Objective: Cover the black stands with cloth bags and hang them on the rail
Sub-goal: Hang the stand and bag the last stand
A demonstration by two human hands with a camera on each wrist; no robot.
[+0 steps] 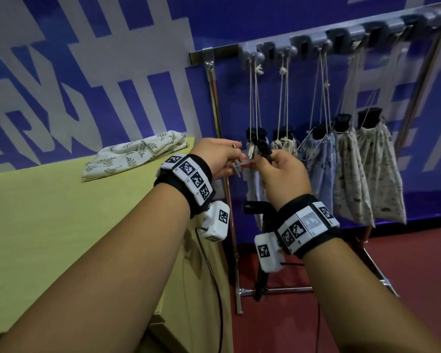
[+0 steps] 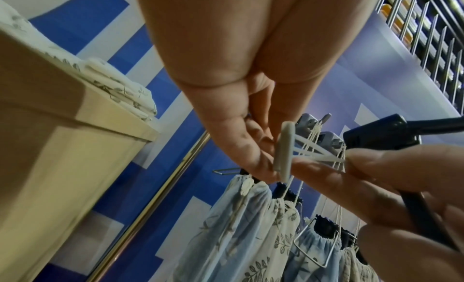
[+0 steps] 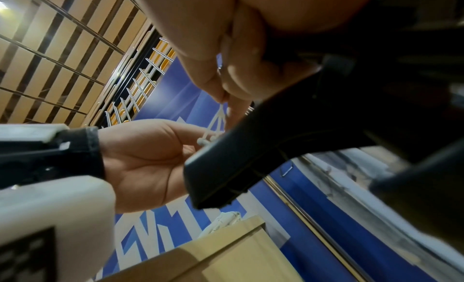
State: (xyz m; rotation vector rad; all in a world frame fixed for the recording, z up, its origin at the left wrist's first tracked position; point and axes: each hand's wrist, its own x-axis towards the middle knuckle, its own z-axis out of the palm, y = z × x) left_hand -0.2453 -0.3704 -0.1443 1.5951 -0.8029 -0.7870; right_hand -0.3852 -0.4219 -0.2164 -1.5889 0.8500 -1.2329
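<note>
Hanging cloth bags (image 1: pixel 351 171) are noted as cream and pale blue, leaf-printed. Stands (image 1: pixel 343 122) are recorded as black. Folded cloth (image 1: pixel 135 154), white with grey-green leaves, is seen on a yellow-green table (image 1: pixel 61 225).

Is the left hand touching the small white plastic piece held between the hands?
Touching. The left wrist view shows the left hand's fingertips pressed against the white plastic piece.

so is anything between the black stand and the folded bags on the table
Only the left hand: it sits on that side, pinching a white plastic piece with the right hand that grips the black stand. Nothing else shows before the folded bags.
</note>
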